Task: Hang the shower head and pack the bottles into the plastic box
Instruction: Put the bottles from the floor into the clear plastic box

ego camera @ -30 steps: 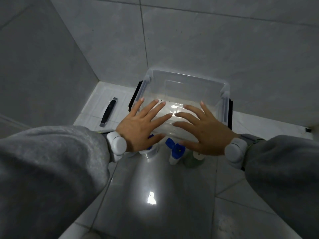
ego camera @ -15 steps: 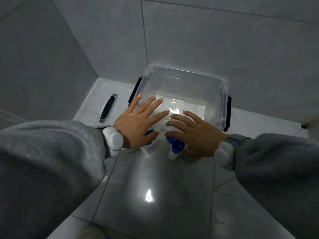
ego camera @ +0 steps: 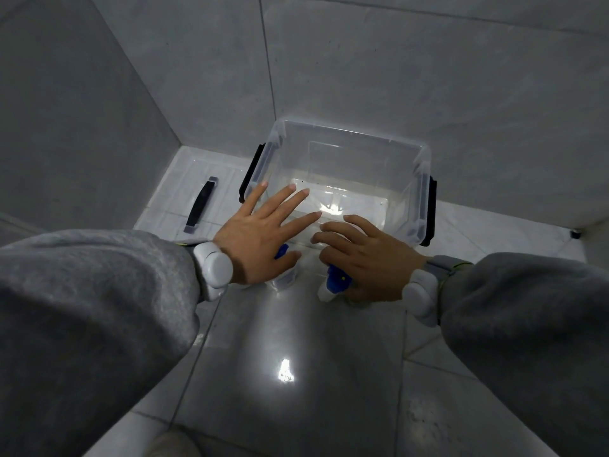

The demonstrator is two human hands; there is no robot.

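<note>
Plastic box (ego camera: 349,166): we find a clear, open, empty box on the floor against the tiled wall, with a black latch on each short side.
Lid (ego camera: 184,192): we record a clear lid with a black handle lying flat on the floor, just left of the box.
Bottles: we see a bottle with a blue part (ego camera: 284,275) standing on the floor just in front of the box, partly under the left hand; a second, a white spray bottle with a blue head (ego camera: 333,285), stands beside it under the right hand. Neither is in the box.
Left hand (ego camera: 260,239): grip released, fingers spread flat over the near rim of the box, thumb above the first bottle; it grasps nothing.
Right hand (ego camera: 369,255): fingers curved downward over the spray bottle; we cannot tell whether they touch it, but the grip is not clenched.
Sleeves (ego camera: 99,308): grey, with a white device at each wrist.
Shower head: out of our view.
</note>
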